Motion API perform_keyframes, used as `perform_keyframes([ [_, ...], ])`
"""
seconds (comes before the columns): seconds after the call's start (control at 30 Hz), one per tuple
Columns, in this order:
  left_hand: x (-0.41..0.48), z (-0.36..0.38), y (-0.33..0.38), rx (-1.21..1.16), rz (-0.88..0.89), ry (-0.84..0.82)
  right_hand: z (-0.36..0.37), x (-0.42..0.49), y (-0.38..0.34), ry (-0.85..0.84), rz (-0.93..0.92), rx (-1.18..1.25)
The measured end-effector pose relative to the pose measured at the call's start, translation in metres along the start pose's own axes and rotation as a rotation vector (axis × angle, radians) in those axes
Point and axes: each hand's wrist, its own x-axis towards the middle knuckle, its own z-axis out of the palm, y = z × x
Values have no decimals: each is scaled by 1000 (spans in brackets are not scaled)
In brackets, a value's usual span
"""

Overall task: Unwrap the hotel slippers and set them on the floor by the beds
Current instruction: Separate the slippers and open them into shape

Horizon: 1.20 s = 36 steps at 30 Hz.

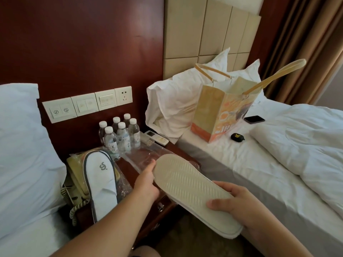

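Note:
Both my hands hold a flattened white slipper (193,190) sole-up over the gap between the beds; its ribbed cream sole faces me. My left hand (146,184) grips its far toe edge and my right hand (241,206) pinches its near heel end. A second white slipper (102,180) with a grey logo and dark trim lies top-up on the left of the nightstand, resting across a beige telephone (74,182). An empty clear plastic wrapper (143,156) lies on the nightstand behind the held slipper.
Several water bottles (120,136) and a remote (156,137) stand at the back of the dark wooden nightstand (130,175). The right bed (259,164) carries a paper bag (220,112), phone (254,119), small black case (237,136) and pillows. The left bed's pillow (22,145) is at left. Carpet (194,242) shows below.

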Motion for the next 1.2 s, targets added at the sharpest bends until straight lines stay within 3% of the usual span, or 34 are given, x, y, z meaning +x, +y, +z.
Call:
perform_keyframes([
  [0.33,48,-17,15,10,144,119,-24,-7,5,-50,65,34],
  [0.77,84,-26,-13,418,-17,-12,-41,7,6,110,22,258],
  [0.87,88,-34,1,460,110,75,-33,16,11,129,31,278],
  [1.0,78,-40,12,833,467,179,-12,27,14,145,48,349],
  [1.1,61,-34,13,900,663,93,10,32,12,165,55,396],
  [1.2,27,-21,12,795,597,-121,32,33,3,183,23,421],
])
